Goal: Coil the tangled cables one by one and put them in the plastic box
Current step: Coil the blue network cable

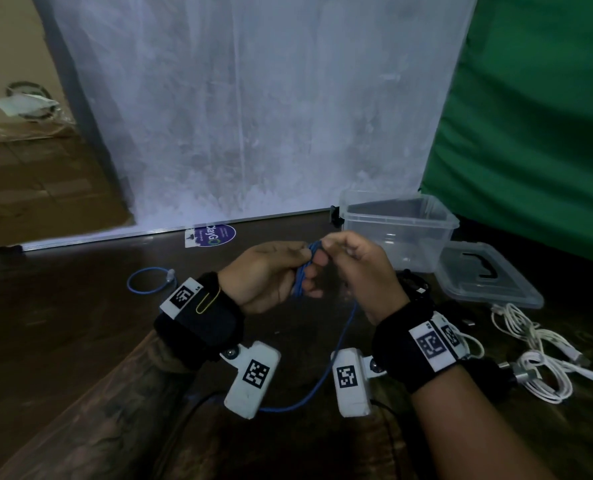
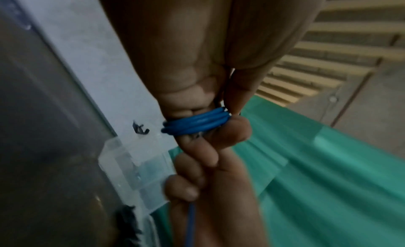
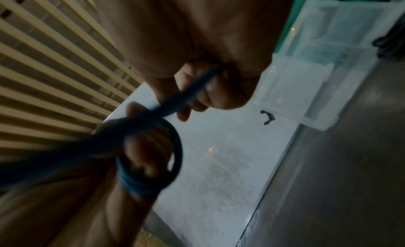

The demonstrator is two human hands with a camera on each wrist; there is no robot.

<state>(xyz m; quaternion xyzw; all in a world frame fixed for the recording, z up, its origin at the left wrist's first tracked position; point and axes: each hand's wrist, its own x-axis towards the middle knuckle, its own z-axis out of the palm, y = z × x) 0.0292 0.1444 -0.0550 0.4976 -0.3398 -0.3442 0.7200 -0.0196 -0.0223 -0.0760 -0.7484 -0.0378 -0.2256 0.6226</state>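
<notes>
A blue cable (image 1: 303,271) is wound in several loops around the fingers of my left hand (image 1: 274,275), which grips the coil (image 2: 197,123) above the dark table. My right hand (image 1: 354,258) pinches the same blue cable (image 3: 192,89) at the top of the coil. The loose tail (image 1: 336,348) hangs down between my wrists to the table. The clear plastic box (image 1: 397,226) stands open just behind my right hand. Its lid (image 1: 489,275) lies to its right.
A tangle of white cables (image 1: 537,355) lies at the right of the table, with black cables (image 1: 416,284) behind my right wrist. A small blue cable loop (image 1: 149,280) lies at the left. A white board (image 1: 253,116) and a green cloth (image 1: 537,133) stand behind.
</notes>
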